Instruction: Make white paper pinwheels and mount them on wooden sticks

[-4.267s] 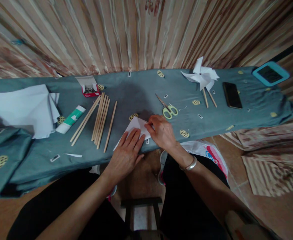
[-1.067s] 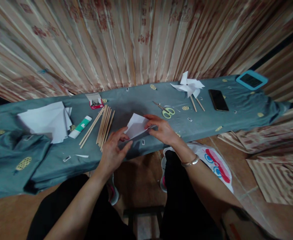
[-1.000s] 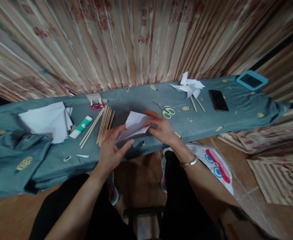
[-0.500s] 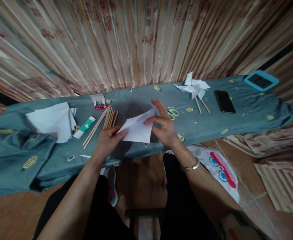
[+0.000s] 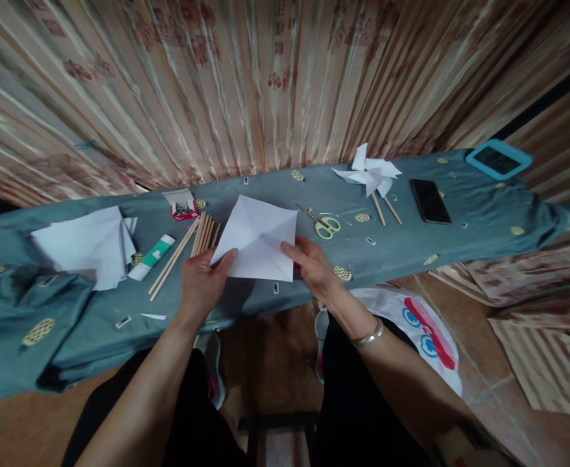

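Observation:
A white square sheet of paper (image 5: pixel 260 240), with creases crossing at its middle, is held up above the cloth-covered table. My left hand (image 5: pixel 204 279) pinches its left edge, thumb on top and the other fingers hidden beneath. At the right edge my right hand (image 5: pixel 314 263) grips the sheet, thumb above and fingers under it. Just past the paper's right side lie scissors (image 5: pixel 324 224) with light green handles. Left of the sheet are several wooden sticks (image 5: pixel 205 232), partly covered by my left hand.
A glue stick (image 5: pixel 152 257), a paper stack (image 5: pixel 87 243) and a red box of small metal pieces (image 5: pixel 184 206) are to the left. White paper pinwheels (image 5: pixel 369 174), a phone (image 5: pixel 429 201) and a blue-framed device (image 5: pixel 498 159) are to the right. A plastic bag (image 5: pixel 411 324) lies on the floor.
The sheet, earlier bent up, now lies spread flatter between my hands. My right hand has come down to its right edge and closed there. The scissors show more fully. The view has shifted slightly.

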{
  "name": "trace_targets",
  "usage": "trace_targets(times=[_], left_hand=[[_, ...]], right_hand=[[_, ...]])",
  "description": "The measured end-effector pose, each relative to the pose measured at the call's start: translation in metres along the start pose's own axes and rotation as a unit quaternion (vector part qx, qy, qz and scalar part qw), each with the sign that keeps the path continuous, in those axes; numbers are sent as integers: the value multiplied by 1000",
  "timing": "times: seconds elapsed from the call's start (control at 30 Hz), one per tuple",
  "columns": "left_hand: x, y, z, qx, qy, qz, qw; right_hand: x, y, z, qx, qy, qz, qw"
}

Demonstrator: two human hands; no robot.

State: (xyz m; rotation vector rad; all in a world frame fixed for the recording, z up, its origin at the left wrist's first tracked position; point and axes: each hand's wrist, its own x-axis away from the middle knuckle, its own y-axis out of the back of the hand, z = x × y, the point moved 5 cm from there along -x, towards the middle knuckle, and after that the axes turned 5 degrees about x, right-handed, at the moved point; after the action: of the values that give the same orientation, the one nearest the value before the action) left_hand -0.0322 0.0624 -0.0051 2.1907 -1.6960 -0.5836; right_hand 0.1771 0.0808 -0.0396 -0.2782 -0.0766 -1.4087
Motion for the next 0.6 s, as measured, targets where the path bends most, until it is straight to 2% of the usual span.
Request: trace_targets(times=[0.07, 0.17, 0.27, 0.33, 0.43, 0.47, 0.5, 0.57, 0.6], left_hand=[[0, -1, -3, 7, 1, -7, 1000], [0, -2, -5, 33, 14, -8, 999], [0, -7, -5, 42, 37, 36, 998], [-1, -9, -4, 41, 47, 72, 995], [-3, -8, -2, 37, 52, 75, 995], [-3, -6, -1, 35, 51, 65, 996], [-4, -4, 0, 33, 50, 54, 997], [-5, -1, 2, 33, 46, 34, 998], [-5, -1, 3, 33, 47, 29, 998]], right_hand=[[2, -7, -2, -31, -8, 24, 999], [0, -8, -6, -25, 1, 14, 1000], [-3, -3, -9, 40, 26, -11, 999], [-6, 1, -9, 82, 39, 2, 996], [-12, 21, 0, 189, 77, -9, 979], [-15, 33, 6, 254, 99, -48, 961], [-17, 48, 15, 338, 128, -103, 927], [-22, 73, 29, 512, 150, -195, 823], [-26, 83, 33, 586, 135, -212, 771]])
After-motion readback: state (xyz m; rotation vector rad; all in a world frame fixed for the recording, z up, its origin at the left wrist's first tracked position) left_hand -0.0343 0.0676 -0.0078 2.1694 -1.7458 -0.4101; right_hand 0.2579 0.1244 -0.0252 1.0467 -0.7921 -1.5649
